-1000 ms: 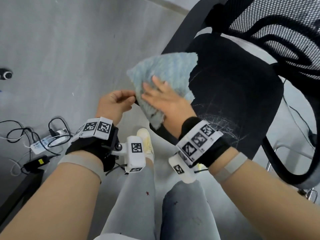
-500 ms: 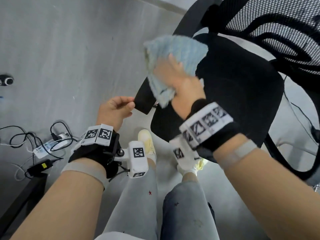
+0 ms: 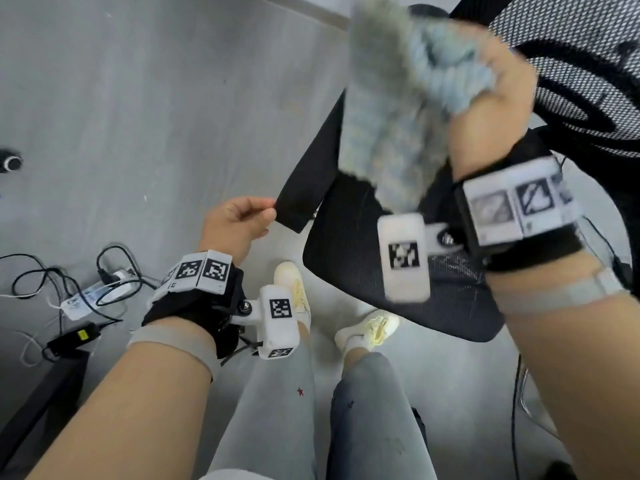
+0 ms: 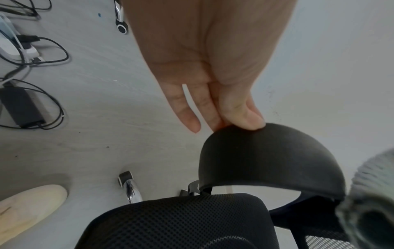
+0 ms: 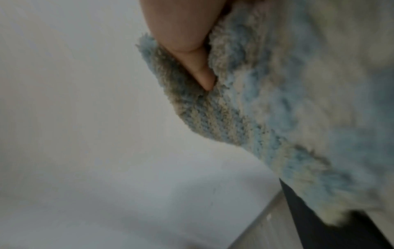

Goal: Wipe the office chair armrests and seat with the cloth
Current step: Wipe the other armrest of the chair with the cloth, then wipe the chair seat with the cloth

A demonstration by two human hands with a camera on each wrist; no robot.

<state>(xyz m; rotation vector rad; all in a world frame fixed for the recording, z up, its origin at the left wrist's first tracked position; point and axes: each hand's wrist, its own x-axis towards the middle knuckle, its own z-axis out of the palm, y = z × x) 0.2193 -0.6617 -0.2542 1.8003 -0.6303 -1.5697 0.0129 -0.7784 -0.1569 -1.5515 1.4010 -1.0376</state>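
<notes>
The black office chair stands to my right, with its mesh seat (image 3: 450, 299) and mesh backrest (image 3: 571, 64). Its near armrest (image 3: 304, 188) points toward me. My left hand (image 3: 268, 214) pinches the armrest's front tip; the left wrist view shows thumb and fingers (image 4: 249, 118) clamped on the rounded armrest end (image 4: 266, 160). My right hand (image 3: 495, 98) is raised over the far part of the armrest, gripping the bunched blue-grey cloth (image 3: 391, 109), which hangs blurred below it. In the right wrist view a finger (image 5: 192, 50) is tucked into the cloth (image 5: 277, 109).
A power strip with tangled cables (image 3: 90, 296) and a black adapter (image 3: 72, 337) lie on the grey floor at left. A caster (image 3: 8, 162) sits at the far left edge. My feet in pale shoes (image 3: 294, 292) stand close to the seat's front edge.
My right hand has carried the cloth from the armrest's near end up and away toward the backrest, bunching it. My left hand has kept its pinch on the armrest tip.
</notes>
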